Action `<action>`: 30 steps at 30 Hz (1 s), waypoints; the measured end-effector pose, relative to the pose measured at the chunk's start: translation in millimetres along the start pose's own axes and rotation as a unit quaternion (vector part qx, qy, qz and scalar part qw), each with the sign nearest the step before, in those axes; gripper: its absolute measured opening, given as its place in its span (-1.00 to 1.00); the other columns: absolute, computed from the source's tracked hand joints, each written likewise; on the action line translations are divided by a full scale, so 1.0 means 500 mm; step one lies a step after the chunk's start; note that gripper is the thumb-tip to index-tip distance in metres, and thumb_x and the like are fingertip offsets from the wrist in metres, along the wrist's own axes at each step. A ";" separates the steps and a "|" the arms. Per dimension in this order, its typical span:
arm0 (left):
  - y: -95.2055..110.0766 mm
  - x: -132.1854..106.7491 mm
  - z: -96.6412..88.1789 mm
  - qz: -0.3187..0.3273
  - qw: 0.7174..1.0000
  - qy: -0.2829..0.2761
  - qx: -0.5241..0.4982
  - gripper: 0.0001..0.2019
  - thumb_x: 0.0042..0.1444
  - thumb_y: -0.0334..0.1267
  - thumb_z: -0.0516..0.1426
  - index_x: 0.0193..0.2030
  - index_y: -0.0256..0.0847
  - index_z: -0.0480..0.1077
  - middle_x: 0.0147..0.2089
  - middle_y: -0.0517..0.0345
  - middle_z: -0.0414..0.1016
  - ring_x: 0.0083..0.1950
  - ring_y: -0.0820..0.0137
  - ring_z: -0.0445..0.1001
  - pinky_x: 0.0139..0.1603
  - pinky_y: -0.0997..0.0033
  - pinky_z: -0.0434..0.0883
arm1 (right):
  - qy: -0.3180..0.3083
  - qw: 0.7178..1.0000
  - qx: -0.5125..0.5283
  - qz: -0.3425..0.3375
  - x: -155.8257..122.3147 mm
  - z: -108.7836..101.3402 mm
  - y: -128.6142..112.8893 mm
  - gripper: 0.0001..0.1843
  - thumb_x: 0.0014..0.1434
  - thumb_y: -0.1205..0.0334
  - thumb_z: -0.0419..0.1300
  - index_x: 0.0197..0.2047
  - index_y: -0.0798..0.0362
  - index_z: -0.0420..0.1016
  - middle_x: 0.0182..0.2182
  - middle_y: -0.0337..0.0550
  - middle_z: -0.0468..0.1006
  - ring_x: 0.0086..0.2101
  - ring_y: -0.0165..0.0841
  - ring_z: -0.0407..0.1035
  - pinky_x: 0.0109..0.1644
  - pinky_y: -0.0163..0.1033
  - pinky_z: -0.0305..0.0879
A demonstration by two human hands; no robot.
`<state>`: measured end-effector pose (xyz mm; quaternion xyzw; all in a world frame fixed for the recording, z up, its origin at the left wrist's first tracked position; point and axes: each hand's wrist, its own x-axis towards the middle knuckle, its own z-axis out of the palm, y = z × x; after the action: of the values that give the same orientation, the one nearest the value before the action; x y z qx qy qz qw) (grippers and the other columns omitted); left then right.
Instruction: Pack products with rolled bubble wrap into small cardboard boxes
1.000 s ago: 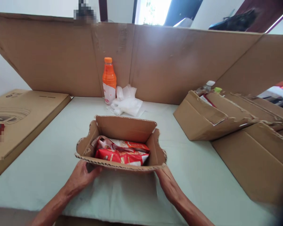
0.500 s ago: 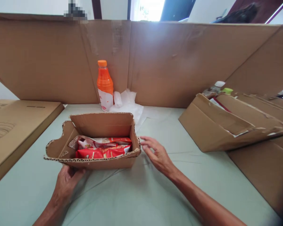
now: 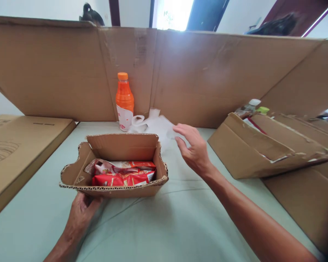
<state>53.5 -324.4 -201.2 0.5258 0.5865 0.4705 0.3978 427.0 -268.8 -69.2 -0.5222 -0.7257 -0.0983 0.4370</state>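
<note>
The left hand [image 3: 79, 213], its finger closure hidden, is seemingly steadying the open brown cardboard box [image 3: 120, 192]; the right hand [image 3: 194, 149] is pinching thin white plastic film [image 3: 159, 128].

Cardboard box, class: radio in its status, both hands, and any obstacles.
Left hand at near side of cardboard box, grip partly hidden. Right hand at white plastic, grip unclear. Box open, red packets inside. Orange bottle beyond box, clear of hands.

Hazy glare spills from the overexposed doorway [image 3: 172, 14] across the cardboard wall [image 3: 180, 74].
</note>
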 end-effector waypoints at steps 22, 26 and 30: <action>0.059 -0.016 0.014 0.029 0.998 0.027 -0.039 -0.53 -0.21 -0.05 0.35 -0.19 -0.13 0.30 -0.27 0.15 0.44 -0.13 0.21 0.46 -0.08 0.23 0.47 | -0.271 0.907 0.181 0.265 -0.294 -0.103 -0.169 -0.45 0.25 0.16 0.19 0.30 -0.09 0.34 0.06 -0.02 0.57 -0.14 -0.25 0.50 -0.20 -0.17 0.48; 0.061 -0.012 0.012 0.019 0.999 0.022 -0.041 -0.53 -0.22 -0.07 0.35 -0.19 -0.13 0.31 -0.28 0.15 0.43 -0.14 0.21 0.46 -0.07 0.20 0.48 | -0.311 0.885 0.224 0.264 -0.271 -0.028 -0.182 -0.33 0.21 0.22 0.18 0.38 0.00 0.22 0.07 0.06 0.54 -0.20 -0.25 0.47 -0.15 -0.12 0.44; 0.061 0.002 0.011 0.024 0.999 0.024 -0.032 -0.56 -0.18 -0.06 0.34 -0.17 -0.12 0.33 -0.30 0.16 0.42 -0.16 0.21 0.45 -0.07 0.16 0.49 | -0.295 0.885 0.242 0.269 -0.258 0.016 -0.185 -0.33 0.19 0.25 0.19 0.37 0.01 0.22 0.04 0.03 0.55 -0.22 -0.27 0.46 -0.13 -0.11 0.41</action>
<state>65.9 -322.4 -173.0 0.5154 0.5673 0.5112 0.3888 353.9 -391.0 -140.1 -0.5801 -0.6541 0.3600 0.3256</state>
